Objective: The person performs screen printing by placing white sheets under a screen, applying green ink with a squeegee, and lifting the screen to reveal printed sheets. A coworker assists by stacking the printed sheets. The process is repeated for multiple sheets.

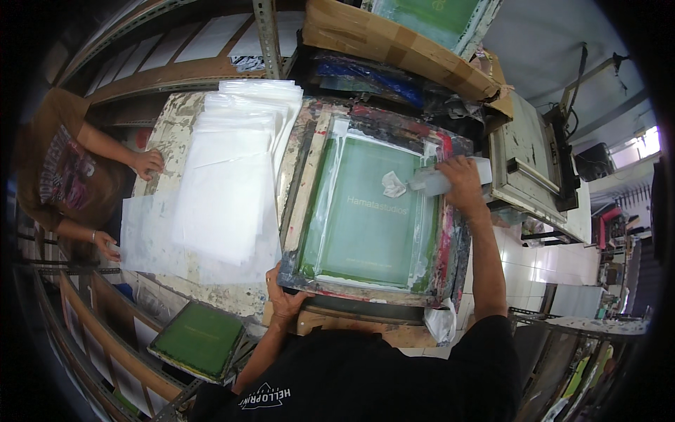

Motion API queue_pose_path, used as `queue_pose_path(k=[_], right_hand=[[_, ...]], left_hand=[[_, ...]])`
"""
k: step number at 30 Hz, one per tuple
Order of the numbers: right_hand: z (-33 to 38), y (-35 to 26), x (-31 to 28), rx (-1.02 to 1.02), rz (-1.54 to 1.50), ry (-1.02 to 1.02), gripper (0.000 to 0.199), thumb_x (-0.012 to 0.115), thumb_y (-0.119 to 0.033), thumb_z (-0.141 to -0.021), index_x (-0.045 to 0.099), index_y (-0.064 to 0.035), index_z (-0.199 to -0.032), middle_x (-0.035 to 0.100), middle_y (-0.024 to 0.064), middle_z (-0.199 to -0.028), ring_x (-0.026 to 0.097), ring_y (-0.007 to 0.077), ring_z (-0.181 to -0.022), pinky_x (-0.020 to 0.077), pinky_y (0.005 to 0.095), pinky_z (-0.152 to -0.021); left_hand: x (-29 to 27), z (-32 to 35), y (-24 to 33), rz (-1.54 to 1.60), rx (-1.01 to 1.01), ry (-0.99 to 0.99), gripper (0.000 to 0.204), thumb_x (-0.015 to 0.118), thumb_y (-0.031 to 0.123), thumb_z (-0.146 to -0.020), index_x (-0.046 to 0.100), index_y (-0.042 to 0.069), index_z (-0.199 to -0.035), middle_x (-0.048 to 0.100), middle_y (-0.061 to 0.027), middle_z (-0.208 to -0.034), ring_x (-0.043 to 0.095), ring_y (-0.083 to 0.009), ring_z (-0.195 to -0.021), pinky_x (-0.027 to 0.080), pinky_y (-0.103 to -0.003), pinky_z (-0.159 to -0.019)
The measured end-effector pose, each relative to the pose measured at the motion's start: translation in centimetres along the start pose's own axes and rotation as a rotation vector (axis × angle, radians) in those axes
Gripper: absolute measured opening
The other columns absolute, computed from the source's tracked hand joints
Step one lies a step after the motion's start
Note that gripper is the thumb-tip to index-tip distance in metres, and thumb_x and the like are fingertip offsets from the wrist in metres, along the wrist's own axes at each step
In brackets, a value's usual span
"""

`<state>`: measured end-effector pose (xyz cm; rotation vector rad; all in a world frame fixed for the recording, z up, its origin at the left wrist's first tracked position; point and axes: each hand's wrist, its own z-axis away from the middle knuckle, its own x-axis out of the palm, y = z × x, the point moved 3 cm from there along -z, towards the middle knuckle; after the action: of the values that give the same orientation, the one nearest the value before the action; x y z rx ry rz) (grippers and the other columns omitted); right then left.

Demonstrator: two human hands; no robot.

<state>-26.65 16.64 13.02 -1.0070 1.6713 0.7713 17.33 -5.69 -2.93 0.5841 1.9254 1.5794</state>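
Observation:
In front of me lies a screen-printing frame (351, 290) with a green mesh (373, 243) that carries pale lettering and whitish streaks along its sides. My left hand (284, 295) grips the frame at its near left corner. Over the frame's right side, my right hand (462, 184) is closed round a translucent plastic bottle (431, 181). The bottle lies tilted, its narrow end toward the left. Just off that end, a crumpled white tissue (394, 184) rests on the mesh.
Left of the frame sits a stack of thin white sheets (225, 176). A co-worker (67, 155) stands beyond it, one hand near a translucent sheet (151, 232). A cardboard box (394, 49) is behind. A crumpled white bag (441, 323) hangs near the right corner; another green screen (199, 340) lies lower left.

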Motion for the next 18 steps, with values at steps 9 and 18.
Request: queue_pose_path(k=[9, 18], right_hand=[[4.2, 15.3, 4.5, 0.991, -0.427, 0.56, 0.082, 0.093, -0.028, -0.067, 0.055, 0.0038, -0.132, 0.064, 0.0257, -0.128, 0.061, 0.0427, -0.12, 0.0463, 0.0474, -0.106], [5.4, 12.0, 4.2, 1.202, -0.088, -0.267, 0.092, 0.09, -0.042, -0.07, 0.05, -0.0002, -0.142, 0.061, 0.0302, -0.134, 0.059, 0.0438, -0.126, 0.0471, 0.049, -0.106]], left_hand=[[0.0, -0.1, -0.1, -0.008, 0.04, -0.039, 0.103, 0.099, 0.03, -0.063, 0.045, -0.007, -0.143, 0.049, -0.0138, -0.128, 0.052, -0.0269, -0.12, 0.044, -0.042, -0.106], [-0.3, -0.1, 0.3, -0.121, 0.03, -0.032, 0.101, 0.097, 0.038, -0.066, 0.047, -0.007, -0.141, 0.052, -0.0151, -0.124, 0.053, -0.0292, -0.118, 0.043, -0.043, -0.105]])
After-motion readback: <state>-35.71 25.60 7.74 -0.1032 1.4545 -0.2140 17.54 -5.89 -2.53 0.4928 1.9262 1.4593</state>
